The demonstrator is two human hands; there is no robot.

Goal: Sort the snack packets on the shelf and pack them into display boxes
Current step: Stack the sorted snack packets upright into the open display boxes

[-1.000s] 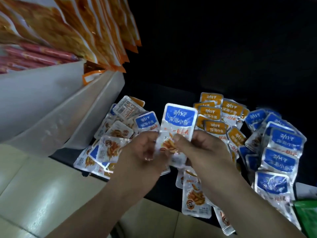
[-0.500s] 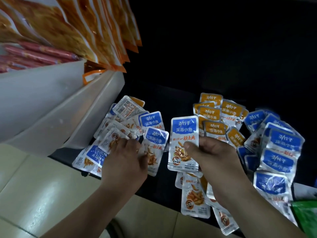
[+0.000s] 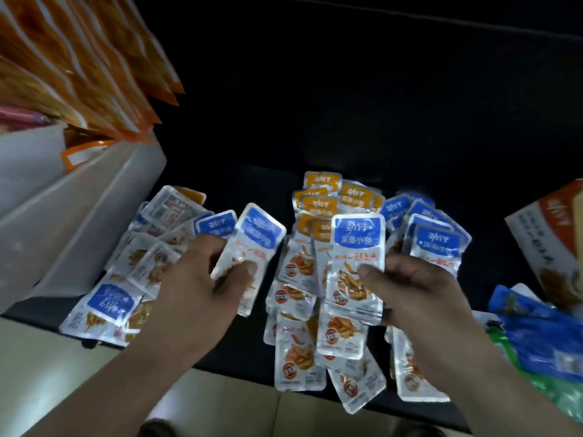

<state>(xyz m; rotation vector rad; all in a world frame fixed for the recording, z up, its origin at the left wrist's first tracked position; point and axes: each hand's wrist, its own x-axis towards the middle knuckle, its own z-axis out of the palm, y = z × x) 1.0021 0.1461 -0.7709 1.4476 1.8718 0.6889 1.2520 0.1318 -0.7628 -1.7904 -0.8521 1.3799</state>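
Small silver snack packets with blue or orange tops lie scattered on a dark shelf (image 3: 315, 127). My left hand (image 3: 202, 279) pinches one blue-topped packet (image 3: 252, 244), lifted and tilted above the mixed left pile (image 3: 126, 279). My right hand (image 3: 407, 288) holds a stack of blue-topped packets (image 3: 356, 253) upright, thumb pressed on the front one. An orange-topped group (image 3: 325, 200) sits behind the stack. A blue-topped row (image 3: 438, 238) lies to the right. An orange and white display box (image 3: 552, 244) stands at the right edge.
A white plastic bin (image 3: 79, 209) slants at the left, with large orange bags (image 3: 79, 64) and red sausages (image 3: 19, 116) above it. Blue and green bags (image 3: 542, 348) lie at the lower right. Pale floor tiles (image 3: 47, 373) run below the shelf edge.
My left hand has picked a blue-topped packet out of the left pile and raised it. My right hand keeps its stack, now held higher. The view shifted, revealing the display box.
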